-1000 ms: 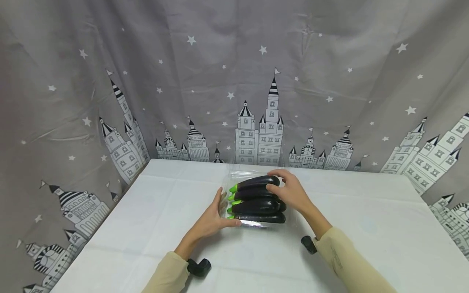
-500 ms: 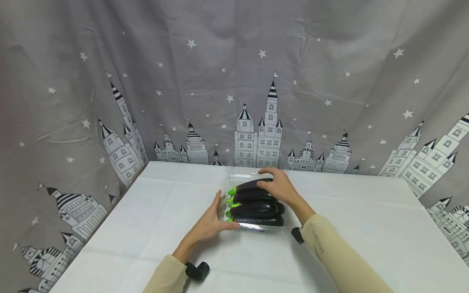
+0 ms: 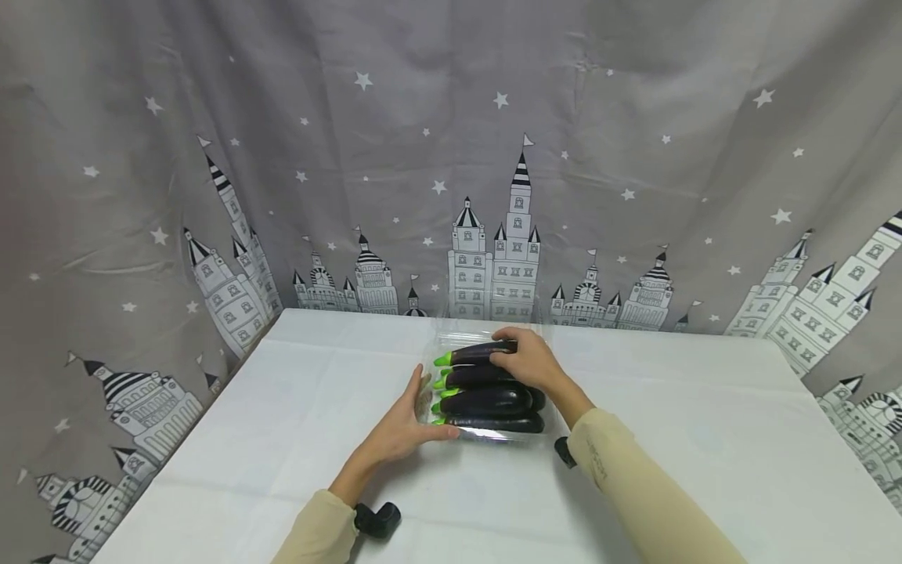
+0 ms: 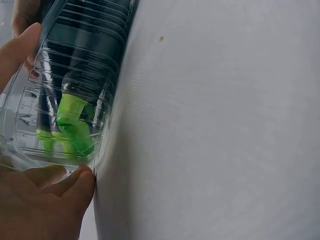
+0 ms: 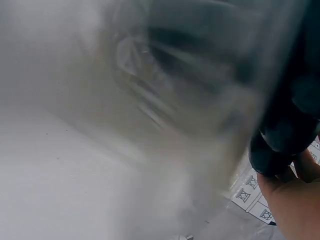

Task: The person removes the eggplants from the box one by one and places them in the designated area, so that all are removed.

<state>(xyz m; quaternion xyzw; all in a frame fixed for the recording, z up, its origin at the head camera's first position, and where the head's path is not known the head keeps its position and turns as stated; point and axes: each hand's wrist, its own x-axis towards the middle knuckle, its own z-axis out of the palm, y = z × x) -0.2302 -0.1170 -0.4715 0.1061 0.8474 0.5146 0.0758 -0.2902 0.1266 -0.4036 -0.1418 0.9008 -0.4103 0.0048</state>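
Observation:
Several dark purple eggplants with bright green caps lie stacked in a clear plastic clamshell container on the white table. My left hand holds the container's left end, its thumb along the front rim and its fingers at the end wall. In the left wrist view the green caps show through the ribbed plastic. My right hand grips the right end of the rearmost eggplant, thumb in front and fingers behind. In the right wrist view the container wall is blurred, and dark eggplant ends meet my fingers.
The container's clear lid stands raised at the back, near the grey curtain printed with castles and stars. White cloth covers the table. A black wrist camera mount hangs below each wrist.
My right hand has moved left along the rearmost eggplant and closed round it. That eggplant has shifted slightly toward the back. My left hand has stayed at the container's left end.

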